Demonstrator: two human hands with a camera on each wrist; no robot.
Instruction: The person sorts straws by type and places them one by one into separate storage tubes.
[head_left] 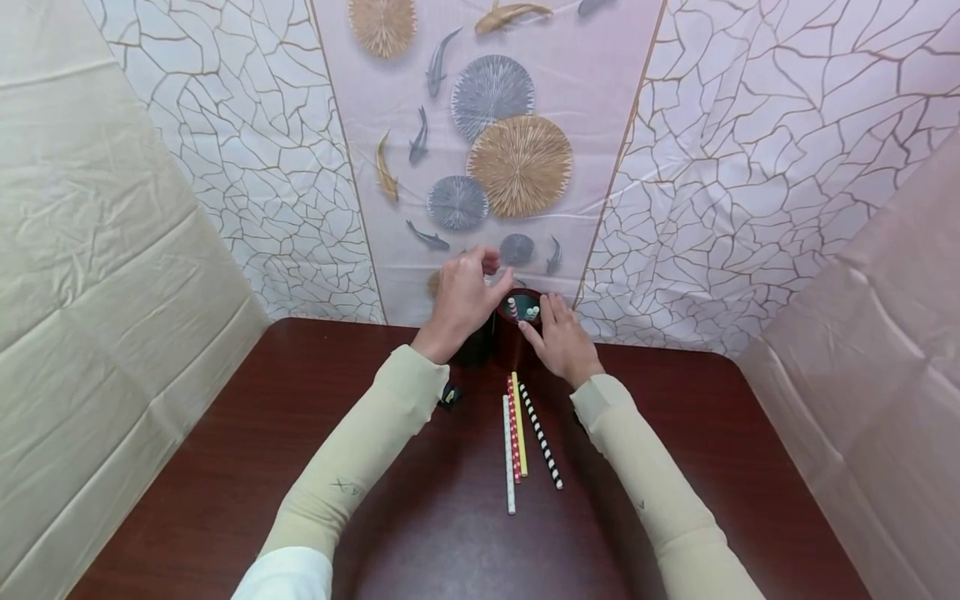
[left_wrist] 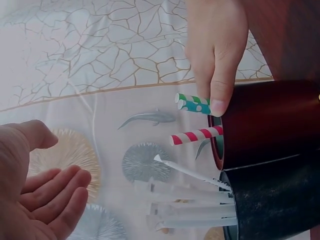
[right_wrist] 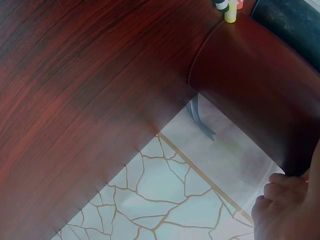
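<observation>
My right hand (head_left: 567, 343) holds the dark red cylindrical holder (left_wrist: 272, 120) near its mouth; the thumb lies on the rim. Out of that mouth stick a pink-and-white striped paper straw (left_wrist: 195, 135) and, beside the thumb, two green-and-blue patterned paper straws (left_wrist: 192, 104). Above and left of the holder, my left hand (head_left: 465, 296) hovers with loosely bent fingers and nothing in them. Next to the red holder stands a black holder (left_wrist: 280, 192) with several white, partly blurred straws in clear wrappers (left_wrist: 192, 207) and a white scoop-ended straw (left_wrist: 187, 172).
On the dark wooden table (head_left: 420, 500) lie a pale straw (head_left: 509, 454), a red dotted straw (head_left: 515, 429), a yellow straw (head_left: 522, 442) and a black-and-white striped straw (head_left: 540, 436). A small dark object (head_left: 450, 395) lies by the left sleeve. Patterned cloth (head_left: 405, 275) hangs behind.
</observation>
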